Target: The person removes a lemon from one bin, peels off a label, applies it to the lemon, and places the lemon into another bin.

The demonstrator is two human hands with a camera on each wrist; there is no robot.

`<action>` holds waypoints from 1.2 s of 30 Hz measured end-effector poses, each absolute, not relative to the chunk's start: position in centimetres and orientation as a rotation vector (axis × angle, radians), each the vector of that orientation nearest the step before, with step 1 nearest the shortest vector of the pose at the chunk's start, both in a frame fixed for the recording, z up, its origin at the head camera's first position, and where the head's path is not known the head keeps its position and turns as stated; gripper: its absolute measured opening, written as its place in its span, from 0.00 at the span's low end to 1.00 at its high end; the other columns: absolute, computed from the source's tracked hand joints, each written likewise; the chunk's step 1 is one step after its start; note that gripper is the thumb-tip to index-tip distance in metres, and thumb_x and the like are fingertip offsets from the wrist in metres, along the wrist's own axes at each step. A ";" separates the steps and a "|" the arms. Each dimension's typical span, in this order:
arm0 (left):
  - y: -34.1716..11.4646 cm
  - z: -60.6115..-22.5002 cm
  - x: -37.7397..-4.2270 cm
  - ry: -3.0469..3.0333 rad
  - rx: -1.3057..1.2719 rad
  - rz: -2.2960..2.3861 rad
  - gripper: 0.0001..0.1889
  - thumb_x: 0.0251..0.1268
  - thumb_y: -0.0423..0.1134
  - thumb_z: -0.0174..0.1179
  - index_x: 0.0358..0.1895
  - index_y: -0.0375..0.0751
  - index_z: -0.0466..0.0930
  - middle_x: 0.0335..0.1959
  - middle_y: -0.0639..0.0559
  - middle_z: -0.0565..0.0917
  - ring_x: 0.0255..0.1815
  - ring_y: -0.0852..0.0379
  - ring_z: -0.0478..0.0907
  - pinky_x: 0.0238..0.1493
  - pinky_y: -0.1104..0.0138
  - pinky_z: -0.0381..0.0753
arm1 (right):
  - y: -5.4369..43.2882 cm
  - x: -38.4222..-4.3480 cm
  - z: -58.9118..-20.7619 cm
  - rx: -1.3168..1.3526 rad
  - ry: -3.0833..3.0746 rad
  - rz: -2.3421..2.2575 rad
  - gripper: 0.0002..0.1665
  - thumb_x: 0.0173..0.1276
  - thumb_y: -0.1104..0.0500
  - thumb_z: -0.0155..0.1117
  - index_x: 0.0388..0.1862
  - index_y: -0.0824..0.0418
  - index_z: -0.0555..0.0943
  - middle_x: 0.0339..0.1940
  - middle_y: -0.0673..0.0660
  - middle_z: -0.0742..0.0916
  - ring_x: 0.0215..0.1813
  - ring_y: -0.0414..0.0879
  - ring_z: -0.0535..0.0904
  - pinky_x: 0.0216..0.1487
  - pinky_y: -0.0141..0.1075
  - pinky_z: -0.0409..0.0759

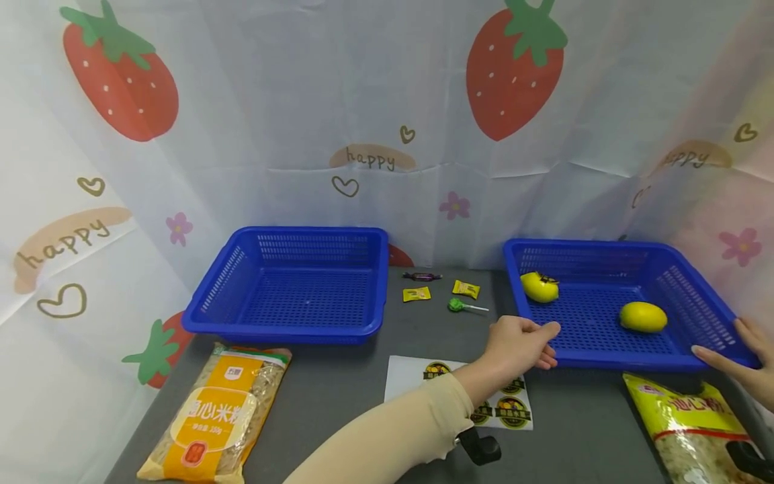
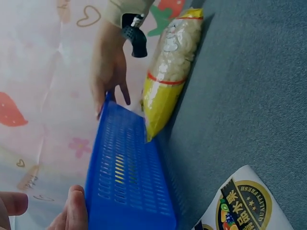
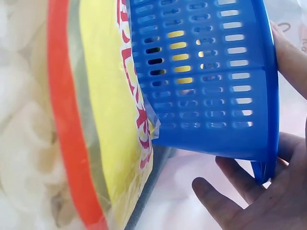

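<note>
At the right stands a blue plastic basket (image 1: 611, 366), holding a yellow lemon (image 1: 643, 317) and a yellow persimmon-like fruit (image 1: 540, 287) with a dark stem end. My left hand (image 1: 517, 343) hovers at its near left corner with fingers loosely bent. In the left wrist view, a finger (image 2: 76, 206) lies close beside the rim, with the thumb apart; contact is unclear. My right hand (image 1: 746, 359) holds the near right corner. The right wrist view shows its fingers (image 3: 213, 199) below the rim and another digit over it. A yellow pasta bag (image 1: 695, 430) lies just in front.
A second blue basket (image 1: 284, 336) stands at the left, behind an orange pasta bag (image 1: 208, 420). Between the baskets lie yellow candies (image 1: 416, 294), a purple-wrapped candy (image 1: 422, 276) and a green lollipop (image 1: 457, 305). A sticker sheet (image 1: 417, 386) lies under my left forearm. A printed curtain (image 1: 290, 101) hangs behind.
</note>
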State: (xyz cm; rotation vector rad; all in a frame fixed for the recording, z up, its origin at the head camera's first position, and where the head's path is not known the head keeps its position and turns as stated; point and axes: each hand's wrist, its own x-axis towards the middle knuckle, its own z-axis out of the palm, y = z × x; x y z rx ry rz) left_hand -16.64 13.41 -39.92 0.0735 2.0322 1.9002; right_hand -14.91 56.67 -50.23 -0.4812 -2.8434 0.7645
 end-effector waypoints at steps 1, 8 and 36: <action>13.4 -39.9 -16.5 2.030 0.078 1.896 0.13 0.68 0.47 0.66 0.36 0.40 0.87 0.23 0.47 0.87 0.23 0.55 0.86 0.26 0.67 0.85 | 56.6 -14.8 -50.2 -0.483 -2.843 0.742 0.68 0.68 0.35 0.63 0.80 0.63 0.27 0.80 0.70 0.32 0.78 0.76 0.29 0.68 0.77 0.41; 12.4 -40.1 -16.0 2.002 0.176 1.902 0.13 0.68 0.48 0.66 0.38 0.40 0.87 0.23 0.48 0.87 0.23 0.56 0.86 0.27 0.67 0.85 | 58.9 -15.2 -51.7 -0.459 -2.854 0.637 0.70 0.65 0.32 0.64 0.80 0.62 0.28 0.80 0.68 0.31 0.79 0.73 0.25 0.69 0.76 0.34; -2.8 -39.9 -16.1 2.356 0.634 1.587 0.14 0.71 0.51 0.62 0.46 0.46 0.88 0.35 0.55 0.89 0.37 0.52 0.87 0.35 0.67 0.83 | 51.9 -14.0 -45.9 -0.286 -2.801 0.370 0.67 0.68 0.27 0.57 0.80 0.70 0.39 0.79 0.77 0.42 0.80 0.72 0.27 0.74 0.70 0.29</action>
